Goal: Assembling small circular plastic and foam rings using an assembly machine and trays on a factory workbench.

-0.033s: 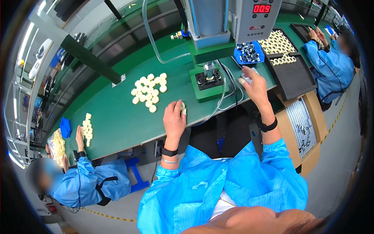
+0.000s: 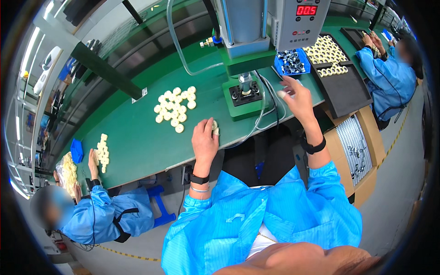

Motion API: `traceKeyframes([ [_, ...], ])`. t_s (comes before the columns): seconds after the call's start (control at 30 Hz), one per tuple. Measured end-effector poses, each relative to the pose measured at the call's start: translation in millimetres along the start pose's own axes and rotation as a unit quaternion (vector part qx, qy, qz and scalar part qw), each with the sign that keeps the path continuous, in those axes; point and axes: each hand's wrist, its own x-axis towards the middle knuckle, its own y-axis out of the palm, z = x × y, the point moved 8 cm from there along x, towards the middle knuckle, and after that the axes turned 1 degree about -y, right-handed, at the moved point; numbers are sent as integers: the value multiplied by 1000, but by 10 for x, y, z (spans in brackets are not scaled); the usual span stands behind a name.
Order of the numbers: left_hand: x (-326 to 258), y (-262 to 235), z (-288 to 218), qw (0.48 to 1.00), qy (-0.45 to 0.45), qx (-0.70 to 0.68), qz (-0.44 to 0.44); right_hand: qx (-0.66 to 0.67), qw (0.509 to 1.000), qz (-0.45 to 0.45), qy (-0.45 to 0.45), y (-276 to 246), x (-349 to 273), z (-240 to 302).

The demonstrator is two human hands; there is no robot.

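Green workbench (image 2: 137,137) runs across the frame from 8 o'clock up to 1 o'clock, the largest surface in view. At 12 o'clock stands a grey press machine (image 2: 256,23) with a red digital readout, and below it a green fixture base (image 2: 245,98) holding a black nest. At 2 o'clock lies a black tray (image 2: 348,89) with rows of cream rings; beside it a small blue bin (image 2: 293,62) of dark metal parts. A loose cluster of cream rings (image 2: 175,110) sits on the bench at 10 o'clock from the left hand. Left hand (image 2: 205,140) rests on the bench edge near centre, fingers curled around a small cream ring (image 2: 214,128) — pinched at the fingertips. Right hand (image 2: 295,98) is raised at 1 o'clock, just right of the fixture, fingers half open — a small pale piece shows at the fingertips; whether it is gripped cannot be told. Co-workers in blue coats sit at 8 o'clock and 2 o'clock.
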Motion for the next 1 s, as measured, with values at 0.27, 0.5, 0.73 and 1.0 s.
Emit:
traceKeyframes([
  [0.27,-13,23,23,1000,-18,2,15,94,987,120,-38,667,536,624],
  [0.5,7,58,-3,1000,1,-4,13,-36,988,53,-138,613,474,542],
  [0.73,-28,-8,-5,1000,0,19,18,-135,989,37,56,-1067,759,-408],
  [1.0,6,64,11,999,-7,26,32,-439,877,19,193,-2795,1055,-2599],
])
